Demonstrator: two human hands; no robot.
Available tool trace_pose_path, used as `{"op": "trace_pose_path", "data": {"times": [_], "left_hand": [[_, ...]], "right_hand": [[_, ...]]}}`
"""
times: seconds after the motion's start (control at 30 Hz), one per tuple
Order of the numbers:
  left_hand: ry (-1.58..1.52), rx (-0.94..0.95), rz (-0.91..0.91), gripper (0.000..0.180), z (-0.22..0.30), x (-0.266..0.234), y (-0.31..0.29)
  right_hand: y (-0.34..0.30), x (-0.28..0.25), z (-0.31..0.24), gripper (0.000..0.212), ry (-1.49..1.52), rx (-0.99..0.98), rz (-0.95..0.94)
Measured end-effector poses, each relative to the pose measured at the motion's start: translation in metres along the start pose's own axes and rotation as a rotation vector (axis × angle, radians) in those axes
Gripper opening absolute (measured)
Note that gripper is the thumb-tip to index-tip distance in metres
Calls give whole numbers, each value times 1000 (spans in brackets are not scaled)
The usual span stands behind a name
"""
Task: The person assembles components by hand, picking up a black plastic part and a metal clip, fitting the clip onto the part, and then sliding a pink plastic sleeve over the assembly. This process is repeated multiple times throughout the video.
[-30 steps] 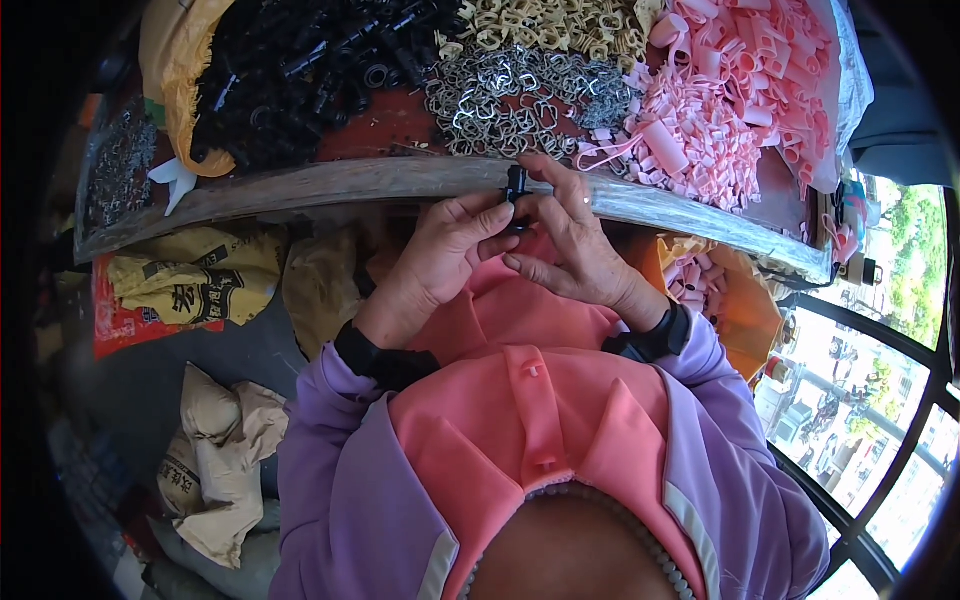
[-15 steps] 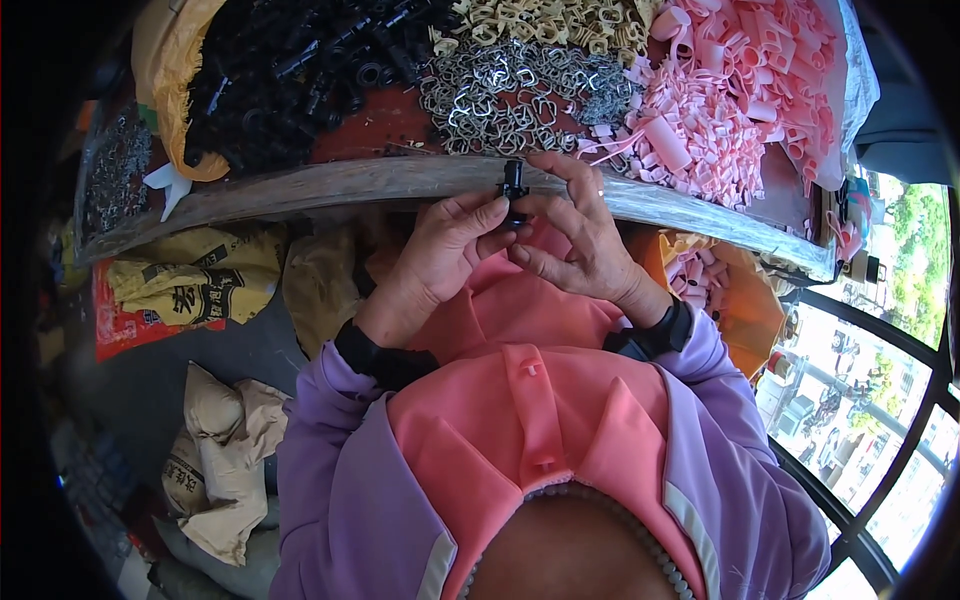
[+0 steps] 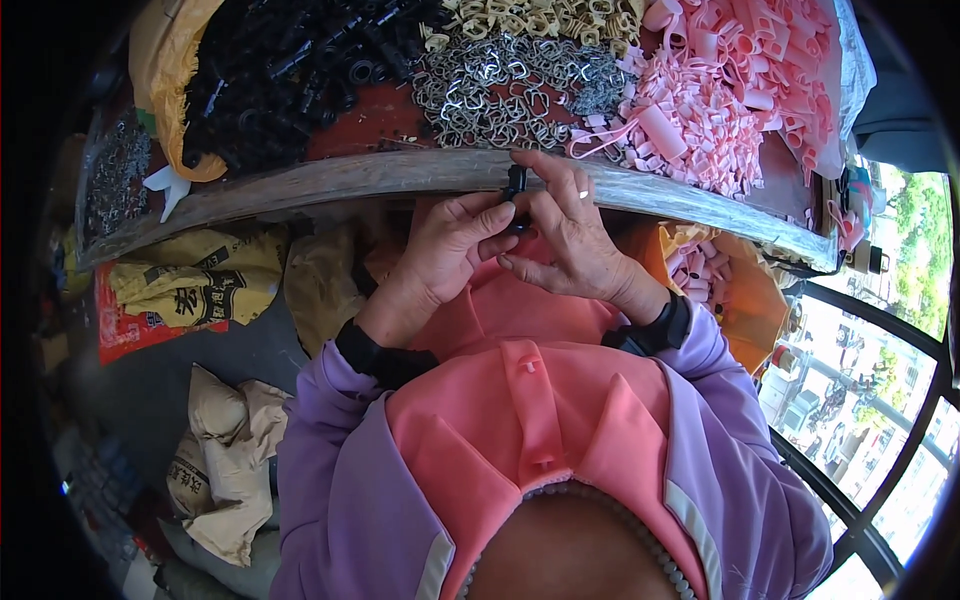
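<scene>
Just in front of the table's near edge, a small black plastic part (image 3: pixel 516 181) stands upright between my two hands. My left hand (image 3: pixel 440 245) pinches its lower end between thumb and fingers. From the right, my right hand (image 3: pixel 588 243) has its bent fingers against the part, the forefinger reaching over its top and the thumb held lower and apart. A ring sits on one of its fingers. The fingers hide the part's lower end. Beyond the edge lies a pile of bent metal wire rings (image 3: pixel 490 95), and left of it a heap of black plastic parts (image 3: pixel 290 75).
Cream-coloured pieces (image 3: pixel 540 22) lie at the far middle of the table, pink plastic pieces (image 3: pixel 690 120) at right. The worn wooden table edge (image 3: pixel 330 182) crosses before me. An orange sack (image 3: pixel 755 310) of pink pieces stands below right; a yellow bag (image 3: pixel 200 275) lies below left.
My right hand's fingers have bent closer round the black plastic part, and the forefinger has shifted left over its top. My left hand keeps its grip in nearly the same place.
</scene>
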State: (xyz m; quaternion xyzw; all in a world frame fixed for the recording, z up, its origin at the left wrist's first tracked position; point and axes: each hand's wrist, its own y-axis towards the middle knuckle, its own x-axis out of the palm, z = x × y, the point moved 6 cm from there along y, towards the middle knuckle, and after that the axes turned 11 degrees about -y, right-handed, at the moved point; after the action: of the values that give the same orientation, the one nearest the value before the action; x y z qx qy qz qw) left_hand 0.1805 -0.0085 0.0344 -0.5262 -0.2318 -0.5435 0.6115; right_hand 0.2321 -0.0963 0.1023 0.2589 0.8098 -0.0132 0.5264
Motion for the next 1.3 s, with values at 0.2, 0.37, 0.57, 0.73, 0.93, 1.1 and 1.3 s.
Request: {"op": "trace_pose_path", "data": {"times": [0.2, 0.37, 0.57, 0.73, 0.93, 1.1, 1.3], "left_hand": [[23, -9, 24, 21, 2, -4, 3], [2, -20, 30, 21, 6, 0, 2], [7, 28, 49, 21, 11, -11, 3], [46, 57, 38, 25, 26, -12, -1], [36, 84, 43, 26, 42, -18, -6], [33, 108, 40, 21, 50, -14, -8], [14, 158, 31, 20, 50, -15, -7]], "right_hand": [[7, -5, 4, 45, 8, -23, 25], [4, -11, 10, 40, 62, -54, 78], [14, -10, 1, 37, 7, -137, -19], [39, -7, 30, 31, 338, 13, 58], [88, 18, 42, 21, -359, 33, -32], [90, 34, 61, 16, -297, 43, -58], [83, 18, 75, 11, 111, 241, 18]]}}
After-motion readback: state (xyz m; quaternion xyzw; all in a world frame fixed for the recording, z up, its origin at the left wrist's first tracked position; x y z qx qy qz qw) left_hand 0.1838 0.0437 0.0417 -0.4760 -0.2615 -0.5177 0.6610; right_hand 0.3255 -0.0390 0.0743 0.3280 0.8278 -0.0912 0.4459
